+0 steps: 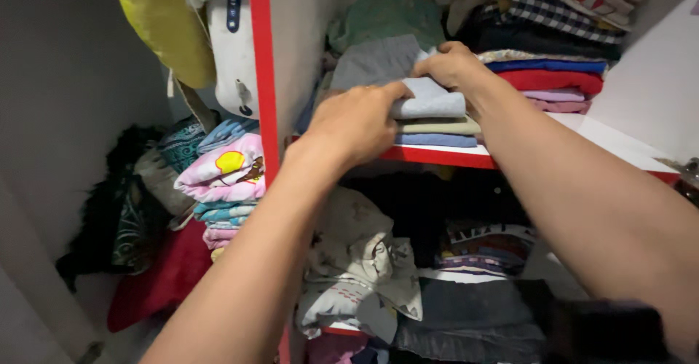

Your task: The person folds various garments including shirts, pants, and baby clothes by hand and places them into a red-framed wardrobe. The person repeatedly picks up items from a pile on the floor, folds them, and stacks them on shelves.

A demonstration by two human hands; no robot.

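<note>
Both my hands reach into a wardrobe shelf. My left hand (pixel 354 122) grips the front edge of a folded light blue-grey garment (pixel 429 102) lying on top of a small stack. My right hand (pixel 453 65) presses down on the same garment from above and behind. Under it lie a beige folded piece (pixel 440 126) and a blue one (pixel 435 140). The stack rests on a white shelf with a red front edge (pixel 437 156).
A taller pile of folded clothes (pixel 550 58) stands to the right on the same shelf. A green garment (pixel 386 16) lies behind. Crumpled clothes (pixel 364 262) fill the shelf below. Left of the red divider (pixel 263 80) sit folded colourful clothes (pixel 222 175) and a yellow bag (pixel 164 22).
</note>
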